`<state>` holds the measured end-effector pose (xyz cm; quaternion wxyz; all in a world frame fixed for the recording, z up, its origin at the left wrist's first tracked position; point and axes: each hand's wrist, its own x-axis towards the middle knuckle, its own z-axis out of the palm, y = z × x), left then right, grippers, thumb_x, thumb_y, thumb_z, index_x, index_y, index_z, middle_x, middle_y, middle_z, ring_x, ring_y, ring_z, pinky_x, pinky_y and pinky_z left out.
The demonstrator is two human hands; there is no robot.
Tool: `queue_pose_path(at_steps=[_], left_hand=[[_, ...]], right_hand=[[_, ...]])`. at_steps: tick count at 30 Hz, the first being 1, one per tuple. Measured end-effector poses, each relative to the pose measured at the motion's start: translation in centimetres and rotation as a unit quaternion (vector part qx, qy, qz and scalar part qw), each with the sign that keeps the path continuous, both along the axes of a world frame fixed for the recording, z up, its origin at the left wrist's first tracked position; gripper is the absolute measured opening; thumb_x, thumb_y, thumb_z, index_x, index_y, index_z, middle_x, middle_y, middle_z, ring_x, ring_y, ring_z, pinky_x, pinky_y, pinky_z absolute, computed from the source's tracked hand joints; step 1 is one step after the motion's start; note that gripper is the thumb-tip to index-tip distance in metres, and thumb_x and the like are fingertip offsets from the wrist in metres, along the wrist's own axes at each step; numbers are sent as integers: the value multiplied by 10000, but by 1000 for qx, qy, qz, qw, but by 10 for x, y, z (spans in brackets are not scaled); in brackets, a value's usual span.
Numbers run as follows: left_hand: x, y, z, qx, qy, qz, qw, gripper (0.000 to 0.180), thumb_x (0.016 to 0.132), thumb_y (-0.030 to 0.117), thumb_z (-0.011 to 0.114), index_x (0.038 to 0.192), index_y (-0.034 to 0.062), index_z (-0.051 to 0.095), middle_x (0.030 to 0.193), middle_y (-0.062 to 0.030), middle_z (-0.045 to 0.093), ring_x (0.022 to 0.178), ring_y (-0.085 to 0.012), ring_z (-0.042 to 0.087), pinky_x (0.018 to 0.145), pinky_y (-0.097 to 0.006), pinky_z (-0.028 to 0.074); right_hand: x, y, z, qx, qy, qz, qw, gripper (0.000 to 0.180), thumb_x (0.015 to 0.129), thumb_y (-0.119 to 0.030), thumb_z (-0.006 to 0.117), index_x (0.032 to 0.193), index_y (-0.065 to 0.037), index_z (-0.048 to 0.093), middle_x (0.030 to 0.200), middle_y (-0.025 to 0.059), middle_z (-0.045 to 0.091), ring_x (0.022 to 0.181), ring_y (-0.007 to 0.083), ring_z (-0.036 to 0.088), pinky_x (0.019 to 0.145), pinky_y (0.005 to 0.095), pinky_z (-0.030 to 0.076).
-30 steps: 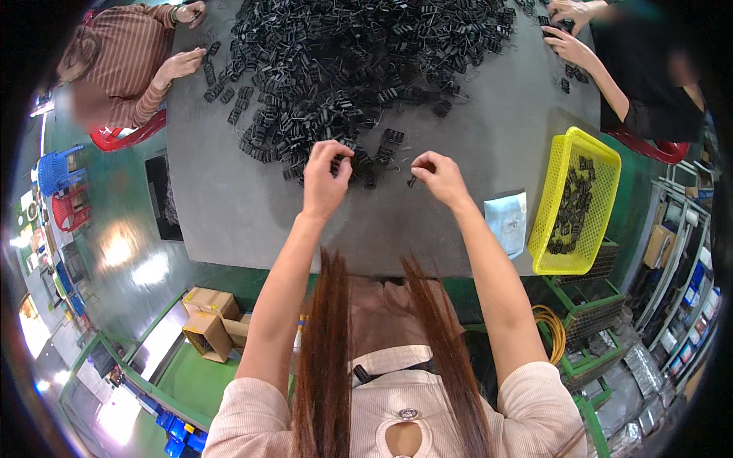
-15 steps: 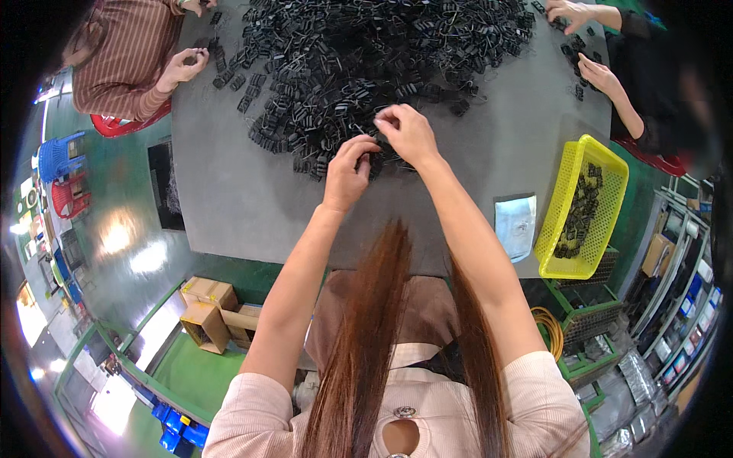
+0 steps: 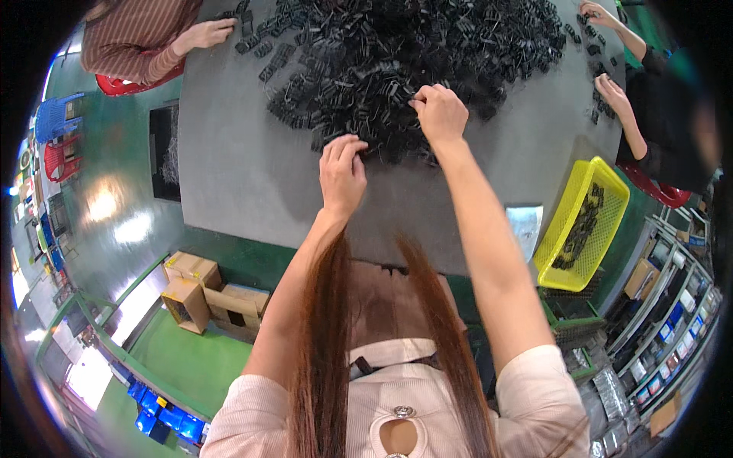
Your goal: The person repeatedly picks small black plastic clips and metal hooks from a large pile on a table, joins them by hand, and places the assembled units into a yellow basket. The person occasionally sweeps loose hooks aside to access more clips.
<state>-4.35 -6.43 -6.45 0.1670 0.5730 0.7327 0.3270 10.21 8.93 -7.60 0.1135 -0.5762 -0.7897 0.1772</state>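
A large heap of small black plastic parts (image 3: pixel 366 84), with thin light strands among them, covers the far middle of the grey table (image 3: pixel 244 183). My left hand (image 3: pixel 343 175) is at the heap's near edge, fingers bent and drawn together; what they hold, if anything, is hidden. Farther in and to the right, my right hand (image 3: pixel 441 114) reaches over the heap. Its thumb and fingertips are pinched together, and whatever is between them is too small to make out.
A yellow basket (image 3: pixel 544 259) holding black parts stands at the table's right side, beside a pale flat packet (image 3: pixel 523 229). Co-workers' hands (image 3: pixel 210 34) handle parts at far left and far right. Cardboard boxes (image 3: pixel 191 267) sit on the floor at left.
My hands have moved apart: the right one went farther right over the heap, the left stays near its edge. The whole view has shifted slightly. The left co-worker's hand now reaches toward the parts.
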Motion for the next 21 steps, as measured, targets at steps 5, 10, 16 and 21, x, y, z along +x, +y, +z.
queue_pose_path(at_steps=[5,10,16,21], left_hand=[[0,6,-8,-32,55,31,997,259,761,28,594,1012,92,599,1118,-79,580,1069,-279,512,878,-399,402],[6,28,-10,-56,83,72,992,323,768,155,659,1077,110,574,1109,-71,570,1056,-279,505,846,-396,400],[2,42,-22,-197,174,-15,965,206,755,177,645,943,147,565,955,-55,561,978,-253,535,802,-418,385],[-10,25,-21,-219,126,-4,968,194,765,153,626,946,126,563,914,-67,604,936,-259,568,786,-443,392]], right_hand=[[-1,19,9,-136,107,-140,975,127,718,-213,701,786,-107,689,815,91,681,776,262,659,697,357,510],[-15,8,16,-155,309,-117,931,187,701,-243,719,823,-103,703,820,84,693,780,257,659,719,365,496],[-16,8,33,-276,-85,-92,953,253,716,-226,672,899,-52,694,1003,169,666,956,306,639,817,384,504],[-1,30,0,-313,265,-216,886,237,705,-184,743,852,-11,676,803,89,672,678,177,623,638,310,510]])
